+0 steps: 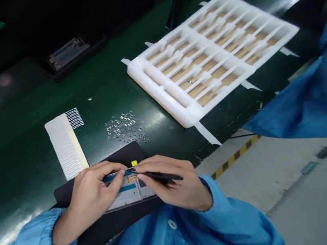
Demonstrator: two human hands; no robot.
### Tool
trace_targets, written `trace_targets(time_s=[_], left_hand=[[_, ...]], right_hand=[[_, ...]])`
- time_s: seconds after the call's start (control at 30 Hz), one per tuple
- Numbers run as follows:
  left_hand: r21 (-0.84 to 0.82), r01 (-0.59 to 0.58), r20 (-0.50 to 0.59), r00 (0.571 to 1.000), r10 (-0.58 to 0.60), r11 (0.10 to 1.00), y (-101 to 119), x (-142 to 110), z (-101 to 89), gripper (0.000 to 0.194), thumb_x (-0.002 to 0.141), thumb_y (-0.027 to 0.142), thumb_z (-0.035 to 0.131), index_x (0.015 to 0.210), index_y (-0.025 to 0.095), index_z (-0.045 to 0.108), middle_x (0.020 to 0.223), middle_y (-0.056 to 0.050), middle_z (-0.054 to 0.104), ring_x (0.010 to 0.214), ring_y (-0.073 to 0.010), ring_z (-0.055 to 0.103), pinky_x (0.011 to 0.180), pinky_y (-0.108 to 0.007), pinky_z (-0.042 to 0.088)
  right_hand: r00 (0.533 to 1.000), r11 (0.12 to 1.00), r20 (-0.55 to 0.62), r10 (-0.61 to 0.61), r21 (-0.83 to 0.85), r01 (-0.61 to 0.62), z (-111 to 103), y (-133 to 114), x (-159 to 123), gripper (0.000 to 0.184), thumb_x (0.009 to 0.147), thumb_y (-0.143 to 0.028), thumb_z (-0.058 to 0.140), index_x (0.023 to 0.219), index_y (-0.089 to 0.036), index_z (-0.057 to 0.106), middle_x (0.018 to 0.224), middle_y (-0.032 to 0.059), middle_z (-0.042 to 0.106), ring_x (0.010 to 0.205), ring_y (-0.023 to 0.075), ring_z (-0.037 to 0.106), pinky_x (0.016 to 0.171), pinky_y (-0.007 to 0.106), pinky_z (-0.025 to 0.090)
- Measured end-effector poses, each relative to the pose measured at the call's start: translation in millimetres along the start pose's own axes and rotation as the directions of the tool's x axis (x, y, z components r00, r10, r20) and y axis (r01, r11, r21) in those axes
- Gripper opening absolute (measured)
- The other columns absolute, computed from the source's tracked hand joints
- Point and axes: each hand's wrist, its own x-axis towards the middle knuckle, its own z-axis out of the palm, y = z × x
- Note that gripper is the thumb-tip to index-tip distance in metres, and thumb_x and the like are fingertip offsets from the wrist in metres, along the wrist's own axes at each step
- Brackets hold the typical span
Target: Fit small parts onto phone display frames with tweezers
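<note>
A phone frame (127, 198), silver-grey with blue strips and an orange flex piece, lies on a black work pad (129, 150) in front of me. My left hand (94, 188) pinches the frame's far edge between thumb and index finger; anything small between the fingertips is hidden. In my right hand (176, 179) is a pair of black tweezers (166, 176), gripped like a pen. Their tips point left and reach the same far edge, close to my left fingertips. A small yellow tab (134, 163) shows just beyond that edge.
Many tiny metal parts (125, 129) lie scattered on the green bench (94, 82). Beside them is a white strip card (65, 145) with thin strips. A white foam tray (189, 36) is taped down at right. Another phone frame (69, 52) sits far left; a person's blue sleeve (312, 93) is at right.
</note>
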Motion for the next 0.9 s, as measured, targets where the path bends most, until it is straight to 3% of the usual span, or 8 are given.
trace_targets(time_s=[0.1,0.2,0.3,0.47,0.6,0.9], left_hand=[[0.079,-0.075,0.05,0.996,0.071,0.994,0,0,-5.7,0.024,0.104,0.032,0.057,0.112,0.028,0.079,0.11,0.004,0.081,0.094,-0.0161,0.077,0.076,-0.024,0.059],[0.152,-0.227,0.11,0.971,0.212,0.962,-2,-1,-12.8,0.029,0.106,0.027,0.052,0.124,0.025,0.075,0.118,0.002,0.08,0.102,-0.0163,0.077,0.087,-0.025,0.059],[0.281,-0.34,0.06,0.94,0.337,0.897,-4,-7,-15.1,0.027,0.107,0.025,0.055,0.125,0.018,0.073,0.113,-0.003,0.081,0.095,-0.0178,0.078,0.084,-0.028,0.06],[0.483,-0.475,0.004,0.842,0.54,0.736,-4,-13,-12.2,0.019,0.106,0.018,0.056,0.114,0.012,0.073,0.102,-0.007,0.081,0.091,-0.0214,0.076,0.086,-0.035,0.058],[0.473,-0.48,0.043,0.85,0.524,0.739,-6,-7,-18.2,0.017,0.106,0.022,0.059,0.114,0.015,0.073,0.101,-0.005,0.079,0.093,-0.0208,0.073,0.086,-0.035,0.058],[0.387,-0.455,0.102,0.885,0.453,0.802,-14,1,-26.0,0.016,0.105,0.024,0.061,0.112,0.019,0.075,0.103,-0.005,0.075,0.096,-0.0204,0.067,0.082,-0.034,0.056]], right_hand=[[0.998,0.997,0.028,-0.064,-0.032,0.065,0,3,-3,0.03,0.096,-0.008,0.069,0.121,-0.023,0.075,0.104,0.0089,0.082,0.094,0.022,0.079,0.084,0.037,0.069],[0.997,0.997,0.015,-0.07,-0.038,0.071,1,5,-6,0.031,0.096,-0.008,0.069,0.121,-0.024,0.074,0.103,0.0084,0.081,0.093,0.022,0.079,0.083,0.037,0.069],[0.999,0.999,-0.011,-0.047,-0.025,0.046,3,4,-6,0.027,0.095,-0.006,0.069,0.116,-0.022,0.074,0.102,0.0094,0.08,0.092,0.0219,0.079,0.082,0.036,0.068],[0.996,0.995,-0.004,-0.084,-0.058,0.084,7,3,-7,0.027,0.094,-0.003,0.068,0.115,-0.02,0.072,0.102,0.01,0.08,0.09,0.0202,0.077,0.083,0.034,0.067],[0.99,0.985,-0.007,-0.138,-0.101,0.137,10,4,-6,0.024,0.095,-0.002,0.067,0.114,-0.016,0.071,0.1,0.0105,0.079,0.088,0.0192,0.076,0.083,0.033,0.066],[0.991,0.99,-0.038,-0.131,-0.051,0.129,11,6,-7,0.021,0.095,-0.003,0.07,0.113,-0.014,0.073,0.101,0.0119,0.08,0.092,0.0199,0.077,0.086,0.033,0.066]])
